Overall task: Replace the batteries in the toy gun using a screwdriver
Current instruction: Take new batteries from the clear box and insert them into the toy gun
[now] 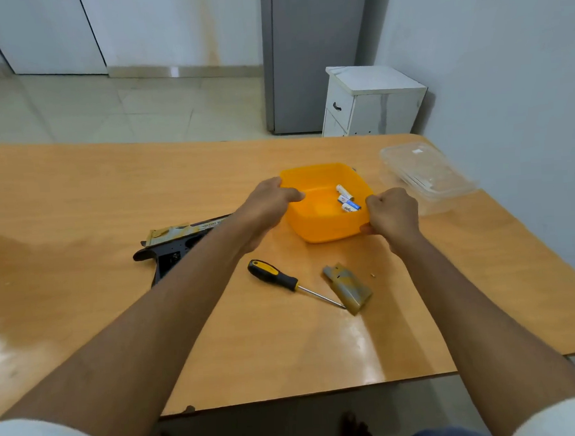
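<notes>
An orange plastic tub (316, 226) stands on the wooden table (77, 182) and holds a few white-and-blue batteries (346, 198). My left hand (267, 207) grips the tub's left rim, thumb over the edge. My right hand (392, 214) grips the tub's right rim with curled fingers. The black and gold toy gun (177, 242) lies on the table to the left, partly hidden under my left forearm. A black-and-yellow screwdriver (282, 279) lies in front of the tub, its tip beside the gun's loose battery cover (348, 287).
A clear plastic container with its lid (423, 174) sits at the table's right edge beside the wall. A tiny screw-like speck (372, 274) lies right of the cover. Beyond the table stand a grey fridge (307, 56) and a small white cabinet (370, 100).
</notes>
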